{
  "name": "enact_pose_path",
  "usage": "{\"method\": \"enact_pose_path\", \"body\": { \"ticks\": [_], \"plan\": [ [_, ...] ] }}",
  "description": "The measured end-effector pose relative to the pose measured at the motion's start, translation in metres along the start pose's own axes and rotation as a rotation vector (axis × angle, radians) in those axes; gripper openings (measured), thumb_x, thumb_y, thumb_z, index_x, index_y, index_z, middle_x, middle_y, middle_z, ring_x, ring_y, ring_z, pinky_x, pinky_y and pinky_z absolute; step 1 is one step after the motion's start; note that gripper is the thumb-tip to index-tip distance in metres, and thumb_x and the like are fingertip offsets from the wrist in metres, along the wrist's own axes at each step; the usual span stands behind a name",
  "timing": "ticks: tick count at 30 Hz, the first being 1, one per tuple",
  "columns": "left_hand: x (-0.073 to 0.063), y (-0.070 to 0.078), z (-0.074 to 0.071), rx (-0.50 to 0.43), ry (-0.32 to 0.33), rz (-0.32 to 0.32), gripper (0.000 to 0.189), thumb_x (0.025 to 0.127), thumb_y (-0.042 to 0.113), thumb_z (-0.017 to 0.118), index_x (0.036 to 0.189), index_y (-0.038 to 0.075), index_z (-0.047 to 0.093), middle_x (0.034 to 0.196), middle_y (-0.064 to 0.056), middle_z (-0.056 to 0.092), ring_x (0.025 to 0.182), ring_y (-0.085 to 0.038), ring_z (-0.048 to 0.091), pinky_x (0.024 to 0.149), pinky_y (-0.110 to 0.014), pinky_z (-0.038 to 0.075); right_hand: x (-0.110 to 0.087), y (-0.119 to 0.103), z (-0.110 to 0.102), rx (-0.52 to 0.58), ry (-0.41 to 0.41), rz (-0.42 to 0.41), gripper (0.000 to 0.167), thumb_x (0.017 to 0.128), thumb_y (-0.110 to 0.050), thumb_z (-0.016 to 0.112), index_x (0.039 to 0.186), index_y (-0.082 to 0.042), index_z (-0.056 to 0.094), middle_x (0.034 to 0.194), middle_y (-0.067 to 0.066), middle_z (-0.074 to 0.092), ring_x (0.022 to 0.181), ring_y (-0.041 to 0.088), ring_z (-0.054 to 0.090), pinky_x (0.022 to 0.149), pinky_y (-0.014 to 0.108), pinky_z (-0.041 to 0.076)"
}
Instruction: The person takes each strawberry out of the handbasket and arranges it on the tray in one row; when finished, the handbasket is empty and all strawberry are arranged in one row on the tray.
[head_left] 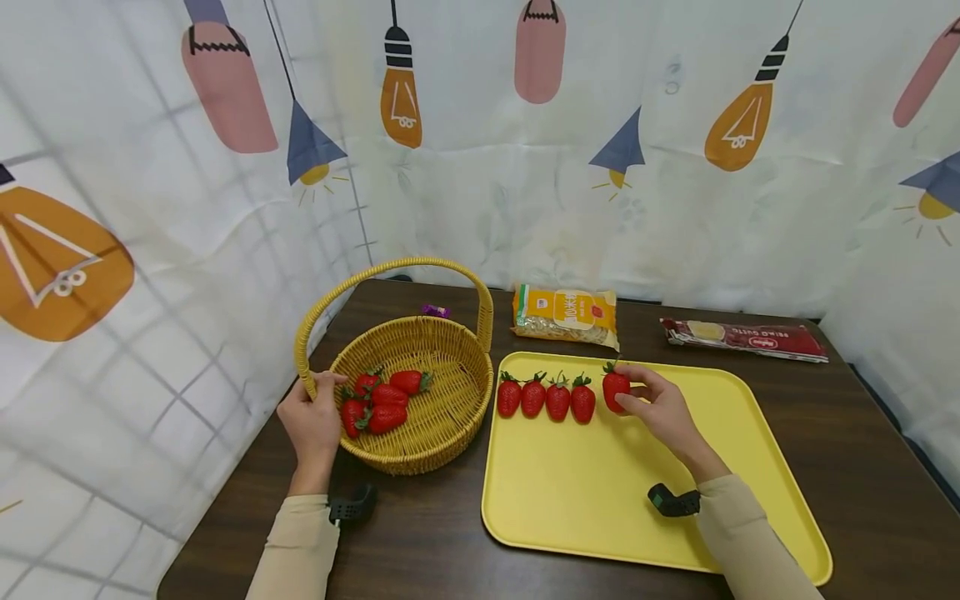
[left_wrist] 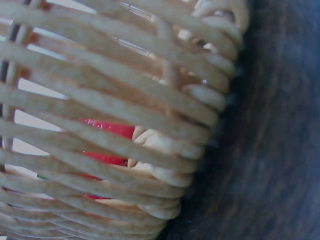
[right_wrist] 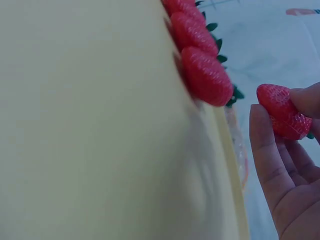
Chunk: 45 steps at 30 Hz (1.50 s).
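Observation:
My left hand grips the left foot of the arched handle of a yellow wicker basket. Several red strawberries lie in the left half of that basket; through its weave, red patches show in the left wrist view. Over the upper part of a yellow tray, my right hand pinches a strawberry between thumb and fingers, its leafy end pointing away from me. To its left, several strawberries lie side by side in a row along the tray's far edge.
Behind the tray lies a yellow and clear food packet, with a dark red packet to the right. A small purple wrapped piece sits behind the basket. All stand on a dark wooden table before a printed curtain.

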<state>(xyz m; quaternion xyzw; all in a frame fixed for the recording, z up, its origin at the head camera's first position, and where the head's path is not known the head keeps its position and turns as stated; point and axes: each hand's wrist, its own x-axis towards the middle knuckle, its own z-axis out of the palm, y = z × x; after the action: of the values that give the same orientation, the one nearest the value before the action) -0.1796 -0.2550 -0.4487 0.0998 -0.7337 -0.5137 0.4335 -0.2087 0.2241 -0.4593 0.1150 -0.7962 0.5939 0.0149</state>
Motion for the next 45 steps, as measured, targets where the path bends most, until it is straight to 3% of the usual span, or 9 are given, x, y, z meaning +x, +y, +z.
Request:
{"method": "enact_pose_path", "body": {
  "ticks": [4,6,11,17,23,26,31,39,45],
  "plan": [
    [0.001,-0.01,0.001,0.009,0.003,-0.005,0.038,0.1,0.023,0.055,0.076,0.002,0.076,0.055,0.018,0.057,0.039,-0.006,0.024,0.042,-0.025,0.021,-0.005,0.011,-0.005,-0.021,0.034,0.052,0.044,0.092,-0.01,0.068,0.133,0.002,0.055,0.128,0.022,0.054,0.088,0.008,0.064,0.074,0.025,0.055],
    [0.001,-0.011,0.001,0.009,0.003,-0.002,0.04,0.1,0.026,0.054,0.076,0.002,0.076,0.055,0.007,0.059,0.039,-0.008,0.024,0.041,-0.025,0.021,-0.007,0.015,-0.007,-0.025,0.054,0.095,0.045,0.092,-0.01,0.068,0.134,0.002,0.055,0.129,0.024,0.053,0.088,0.005,0.064,0.074,0.024,0.055],
    [0.001,-0.009,0.001,0.01,-0.002,0.002,0.04,0.1,0.024,0.054,0.076,0.001,0.075,0.049,-0.004,0.051,0.038,-0.01,0.024,0.04,-0.025,0.021,-0.009,0.022,-0.011,0.009,0.089,0.194,0.048,0.094,-0.009,0.065,0.138,0.001,0.05,0.133,0.026,0.05,0.089,0.006,0.064,0.075,0.026,0.056],
    [0.001,-0.011,0.001,0.011,-0.002,0.001,0.042,0.1,0.027,0.053,0.075,0.002,0.076,0.055,-0.02,0.054,0.038,-0.009,0.024,0.04,-0.025,0.021,-0.008,0.026,-0.011,0.033,0.091,0.199,0.047,0.094,-0.008,0.065,0.138,0.003,0.05,0.132,0.027,0.049,0.086,0.005,0.064,0.074,0.027,0.056],
    [0.001,-0.009,0.001,0.019,-0.001,-0.006,0.04,0.1,0.025,0.053,0.076,0.002,0.076,0.051,-0.01,0.052,0.038,-0.005,0.024,0.04,-0.025,0.021,-0.009,0.025,-0.008,-0.063,0.097,0.176,0.044,0.093,-0.01,0.067,0.133,0.002,0.055,0.128,0.027,0.054,0.085,0.011,0.064,0.071,0.025,0.056],
    [0.002,-0.01,0.001,0.018,-0.002,-0.004,0.041,0.101,0.023,0.052,0.076,0.0,0.076,0.049,0.002,0.052,0.038,-0.001,0.023,0.04,-0.025,0.02,-0.009,0.025,-0.007,-0.11,0.094,0.175,0.044,0.093,-0.012,0.067,0.133,0.001,0.056,0.127,0.027,0.056,0.086,0.014,0.065,0.07,0.024,0.055],
    [0.002,-0.011,0.002,0.022,0.003,-0.002,0.043,0.101,0.023,0.051,0.076,-0.003,0.074,0.055,0.023,0.053,0.039,0.002,0.022,0.042,-0.025,0.02,-0.009,0.026,-0.006,-0.1,0.063,0.173,0.045,0.092,-0.013,0.068,0.133,0.003,0.057,0.128,0.028,0.057,0.087,0.012,0.067,0.07,0.026,0.056],
    [-0.001,-0.009,0.0,0.025,0.003,-0.01,0.04,0.1,0.025,0.054,0.076,0.003,0.076,0.054,0.019,0.055,0.038,-0.006,0.028,0.045,-0.024,0.026,-0.008,0.027,-0.006,-0.127,0.055,0.176,0.043,0.091,-0.011,0.069,0.131,0.002,0.058,0.124,0.028,0.058,0.084,0.016,0.068,0.068,0.026,0.056],
    [0.002,-0.009,0.001,0.019,0.004,0.009,0.037,0.1,0.022,0.055,0.076,0.002,0.076,0.057,0.024,0.056,0.039,-0.005,0.029,0.045,-0.024,0.026,-0.008,0.029,-0.003,-0.115,0.071,0.166,0.042,0.091,-0.009,0.069,0.13,0.002,0.059,0.123,0.029,0.058,0.081,0.016,0.068,0.067,0.026,0.056]
  ]
}}
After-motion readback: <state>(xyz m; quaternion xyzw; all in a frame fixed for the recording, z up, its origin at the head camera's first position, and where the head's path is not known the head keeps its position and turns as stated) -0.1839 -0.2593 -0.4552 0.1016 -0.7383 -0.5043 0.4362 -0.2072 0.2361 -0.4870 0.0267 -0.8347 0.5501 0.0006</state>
